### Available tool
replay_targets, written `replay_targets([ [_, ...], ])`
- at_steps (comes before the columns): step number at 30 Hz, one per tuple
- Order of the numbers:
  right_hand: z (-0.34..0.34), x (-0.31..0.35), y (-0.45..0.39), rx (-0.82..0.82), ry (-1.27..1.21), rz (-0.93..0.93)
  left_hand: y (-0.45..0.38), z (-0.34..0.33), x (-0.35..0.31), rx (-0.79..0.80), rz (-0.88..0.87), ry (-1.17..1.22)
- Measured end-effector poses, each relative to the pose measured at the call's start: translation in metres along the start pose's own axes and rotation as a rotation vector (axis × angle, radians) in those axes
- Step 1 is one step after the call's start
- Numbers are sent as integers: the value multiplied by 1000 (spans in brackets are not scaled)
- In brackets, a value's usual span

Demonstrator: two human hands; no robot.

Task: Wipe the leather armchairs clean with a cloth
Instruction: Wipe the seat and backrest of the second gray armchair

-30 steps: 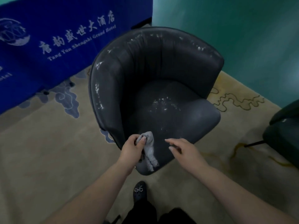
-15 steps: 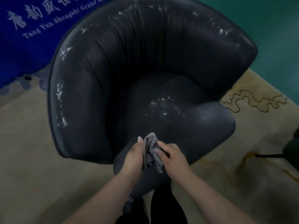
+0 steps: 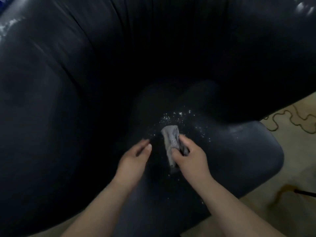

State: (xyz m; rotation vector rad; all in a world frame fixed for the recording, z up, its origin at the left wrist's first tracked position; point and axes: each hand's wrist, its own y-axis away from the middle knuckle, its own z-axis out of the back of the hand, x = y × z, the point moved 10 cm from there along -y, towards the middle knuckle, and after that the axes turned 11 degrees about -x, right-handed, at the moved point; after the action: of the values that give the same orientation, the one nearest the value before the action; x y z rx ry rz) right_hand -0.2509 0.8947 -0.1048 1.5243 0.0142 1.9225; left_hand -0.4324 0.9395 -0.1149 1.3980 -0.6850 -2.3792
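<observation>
A dark leather armchair fills almost the whole view, its curved back wrapping round the seat. White specks lie scattered on the seat cushion. My right hand grips a small grey cloth over the seat, its free end lying among the specks. My left hand hovers just left of the cloth with fingers loosely extended and holds nothing.
Beige patterned carpet shows at the right edge, with a thin dark chair leg lying over it. White scuffs mark the armchair's top rim at the far left and far right.
The cloth has passed from my left hand to my right hand. The view has moved in much closer over the seat, and the cloth now reaches the white specks.
</observation>
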Motion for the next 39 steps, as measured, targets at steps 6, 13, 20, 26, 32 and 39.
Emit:
replay_targets([
  [6, 26, -28, -62, -225, 304, 137, -65, 3, 19, -69, -312, -744],
  [13, -14, -49, -77, -233, 702, 322, -81, -11, 66, -94, -203, -909],
  [20, -61, -41, -68, -106, 645, 557, -88, -16, 65, -123, -265, -964],
  [26, -8, -40, -104, -389, 619, 443, -89, -18, 67, -129, -289, -1002],
  [32, -76, -26, -94, -83, 742, 650, -89, -16, 68, -139, -319, -947],
  [39, -72, -20, -114, -244, 633, 592, -86, -11, 70, -145, -352, -922],
])
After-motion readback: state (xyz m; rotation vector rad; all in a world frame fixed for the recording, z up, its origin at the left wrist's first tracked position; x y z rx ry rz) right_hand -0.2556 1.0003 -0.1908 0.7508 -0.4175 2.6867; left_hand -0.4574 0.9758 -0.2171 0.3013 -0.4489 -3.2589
